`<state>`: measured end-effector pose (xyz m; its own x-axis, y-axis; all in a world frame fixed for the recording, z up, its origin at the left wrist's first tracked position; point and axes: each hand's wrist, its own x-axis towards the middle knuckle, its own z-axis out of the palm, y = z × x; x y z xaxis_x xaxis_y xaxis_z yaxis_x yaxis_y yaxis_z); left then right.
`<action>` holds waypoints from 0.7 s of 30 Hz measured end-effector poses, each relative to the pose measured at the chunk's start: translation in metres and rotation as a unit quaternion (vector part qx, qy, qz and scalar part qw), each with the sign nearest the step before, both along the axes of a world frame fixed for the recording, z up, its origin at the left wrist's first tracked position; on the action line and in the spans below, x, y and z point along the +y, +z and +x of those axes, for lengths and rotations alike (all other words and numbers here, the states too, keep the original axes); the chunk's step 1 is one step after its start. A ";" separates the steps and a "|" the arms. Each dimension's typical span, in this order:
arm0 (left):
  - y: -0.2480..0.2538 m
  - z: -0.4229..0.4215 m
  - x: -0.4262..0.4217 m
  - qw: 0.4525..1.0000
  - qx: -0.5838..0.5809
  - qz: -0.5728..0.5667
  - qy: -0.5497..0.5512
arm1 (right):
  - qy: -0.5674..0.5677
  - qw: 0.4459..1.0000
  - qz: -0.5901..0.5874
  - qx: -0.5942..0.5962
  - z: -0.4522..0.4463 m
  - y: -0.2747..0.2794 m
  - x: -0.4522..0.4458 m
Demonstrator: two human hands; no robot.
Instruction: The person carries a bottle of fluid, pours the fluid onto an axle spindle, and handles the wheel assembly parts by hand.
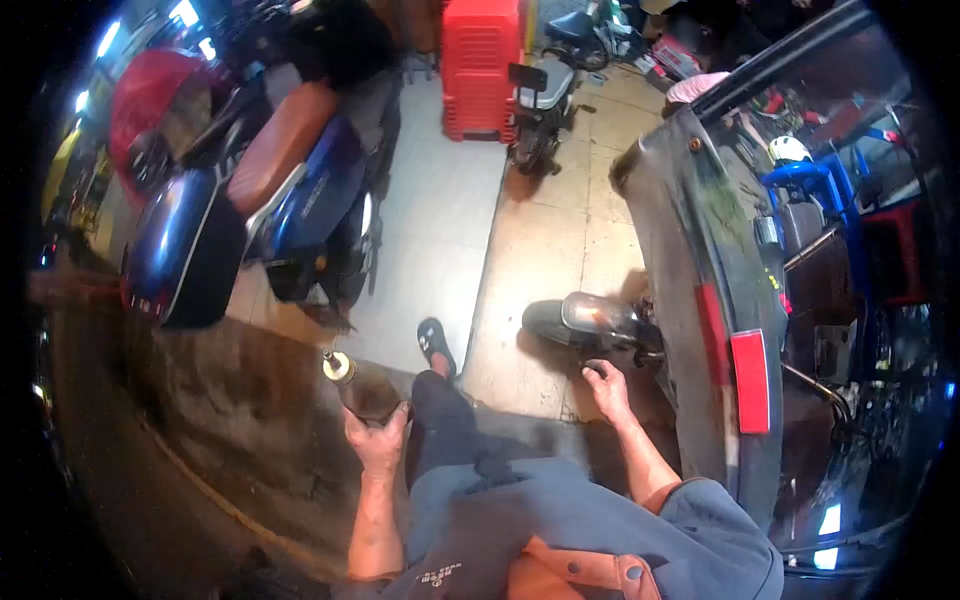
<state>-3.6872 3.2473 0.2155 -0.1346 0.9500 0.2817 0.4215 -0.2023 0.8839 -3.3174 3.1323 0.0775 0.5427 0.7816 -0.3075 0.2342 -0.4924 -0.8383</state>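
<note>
Bottle [371,394] sits finger-clamped in the left hand [377,444], apparently a holding step calling for steadiness; the right hand [606,390] shows unclear finger closure.

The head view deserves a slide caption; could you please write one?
Left hand holding a bottle, with a blue motorbike and stacked red stools ahead.

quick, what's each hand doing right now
Left hand: closed around a bottle.
Right hand: partly curled; whether it holds anything cannot be told.
</note>
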 end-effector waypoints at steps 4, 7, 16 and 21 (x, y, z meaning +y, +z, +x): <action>-0.009 0.029 0.133 0.997 0.001 -0.021 -0.076 | -0.066 0.994 -0.082 -0.008 0.011 -0.019 0.049; 0.020 0.075 0.237 0.987 0.048 -0.019 -0.152 | -0.168 0.973 -0.146 0.055 0.000 0.008 0.085; 0.056 0.257 0.470 0.913 0.043 0.040 -0.403 | -0.339 0.934 -0.100 0.056 0.000 0.035 0.145; 0.074 0.398 0.530 0.882 0.001 0.044 -0.468 | -0.503 0.847 -0.122 0.123 0.003 -0.003 0.145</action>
